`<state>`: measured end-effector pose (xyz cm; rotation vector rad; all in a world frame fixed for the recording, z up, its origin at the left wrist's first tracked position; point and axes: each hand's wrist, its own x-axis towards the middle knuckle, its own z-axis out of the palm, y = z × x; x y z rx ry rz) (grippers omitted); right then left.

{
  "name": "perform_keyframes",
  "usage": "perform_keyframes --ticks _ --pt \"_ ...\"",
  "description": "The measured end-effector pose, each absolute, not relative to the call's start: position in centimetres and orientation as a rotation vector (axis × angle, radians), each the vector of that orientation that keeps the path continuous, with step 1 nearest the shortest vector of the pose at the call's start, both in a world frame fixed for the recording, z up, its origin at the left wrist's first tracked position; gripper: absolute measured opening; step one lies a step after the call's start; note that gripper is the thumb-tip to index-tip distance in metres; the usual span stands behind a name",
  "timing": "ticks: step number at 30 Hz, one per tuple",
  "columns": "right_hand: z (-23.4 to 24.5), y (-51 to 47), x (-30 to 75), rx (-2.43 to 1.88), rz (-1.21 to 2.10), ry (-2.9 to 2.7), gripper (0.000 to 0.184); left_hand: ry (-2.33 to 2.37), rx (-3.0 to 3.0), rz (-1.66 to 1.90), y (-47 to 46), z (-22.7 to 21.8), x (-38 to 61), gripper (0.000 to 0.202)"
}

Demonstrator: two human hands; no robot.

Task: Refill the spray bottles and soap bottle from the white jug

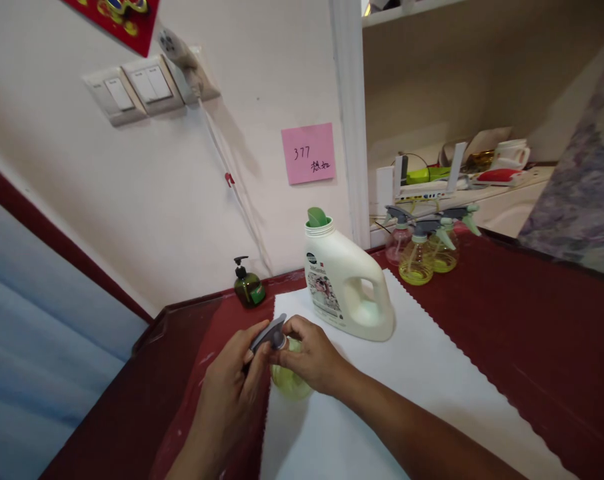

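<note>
A small yellow-green spray bottle (pixel 288 381) stands on a white mat (pixel 407 387) near the table's front. My right hand (pixel 309 357) is wrapped round the bottle's neck and body. My left hand (pixel 232 373) pinches the grey spray head (pixel 268 333) on top of the bottle. Just behind my hands stands a white detergent jug (pixel 345 280) with a handle; its mouth is open and a green cap (pixel 317 217) sits in it.
Three more spray bottles (pixel 425 250) stand at the back right of the dark red table (pixel 522 320). A green pump bottle (pixel 248 287) is at the wall. A pink note (pixel 309 153), switches and a cable hang on the wall. A cluttered shelf lies behind.
</note>
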<state>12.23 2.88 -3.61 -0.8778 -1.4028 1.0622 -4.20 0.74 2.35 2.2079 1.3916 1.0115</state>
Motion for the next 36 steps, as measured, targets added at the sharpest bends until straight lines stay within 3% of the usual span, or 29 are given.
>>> perform_keyframes --ticks 5,14,20,29,36 --pt "-2.4 2.6 13.7 -0.792 1.115 -1.563 0.004 1.382 2.19 1.008 0.8 2.2 -4.3 0.036" --pt "-3.4 2.4 12.0 -0.961 1.004 -1.382 0.024 1.381 2.154 1.0 0.6 2.1 -4.4 0.035" --pt "-1.9 2.2 13.8 -0.821 1.068 -1.567 0.002 1.376 2.165 1.022 0.5 2.5 -4.1 0.035" --pt "-3.3 2.5 12.3 -0.989 0.969 -1.402 0.027 1.373 2.107 0.988 0.4 2.1 -4.4 0.038" --pt "-2.3 2.2 13.4 -0.857 1.039 -1.527 0.009 1.364 2.097 1.015 0.3 1.9 -4.5 0.04"
